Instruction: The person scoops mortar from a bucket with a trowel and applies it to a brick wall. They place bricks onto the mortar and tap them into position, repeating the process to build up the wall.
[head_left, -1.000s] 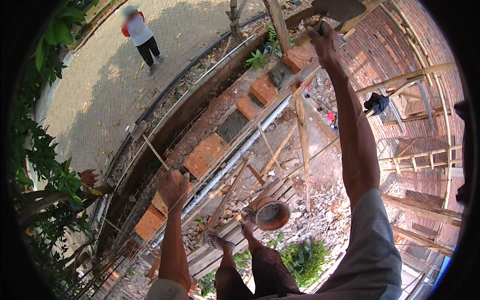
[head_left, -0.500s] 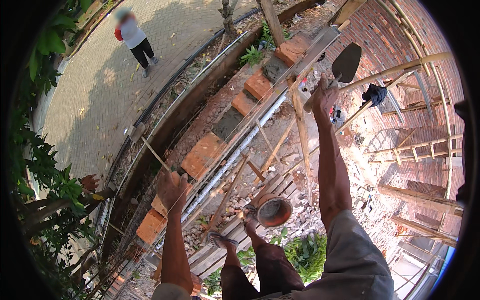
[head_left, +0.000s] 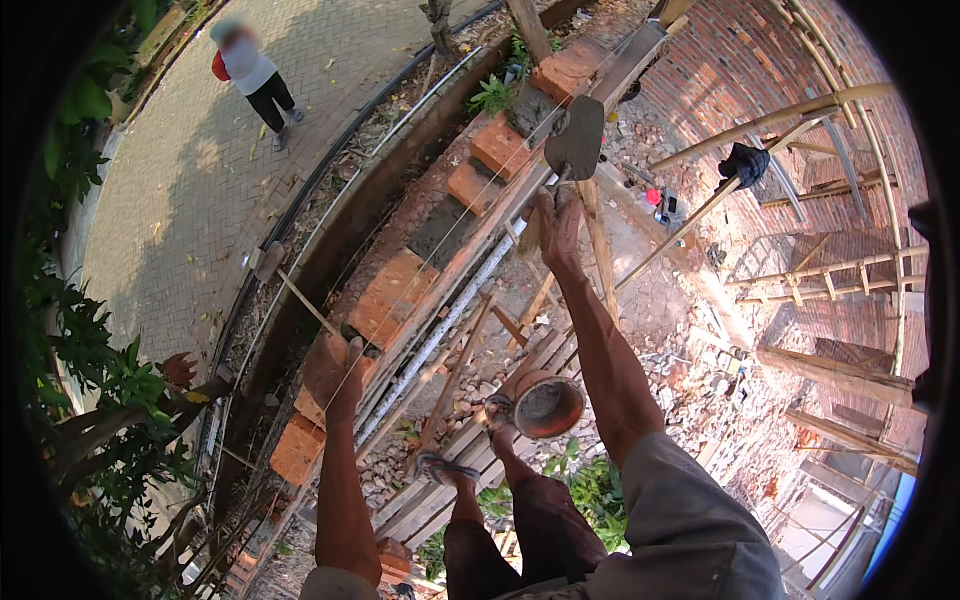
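Note:
My right hand (head_left: 562, 232) grips a pointing trowel by its handle. The broad grey blade of the trowel (head_left: 575, 140) is over the far part of a low brick wall, by a short brick (head_left: 499, 146). My left hand (head_left: 333, 375) is closed over the nearer part of the wall, beside an orange brick (head_left: 393, 300). Its fingers hide what they hold. A wooden stick (head_left: 305, 300) with a blocky end reaches up to this hand; I cannot tell whether they touch. Grey mortar (head_left: 441, 232) fills a gap between bricks.
A bucket (head_left: 549, 404) with grey mix stands by my feet on a plank platform (head_left: 440, 490). A taut string and a white pipe (head_left: 440, 325) run along the wall. Wooden poles (head_left: 597, 240) stand to the right. A person (head_left: 260, 85) stands on the paved road.
My right hand has swung left with the trowel, bringing its blade from over the ground on the right to the wall. My left hand has shifted slightly left.

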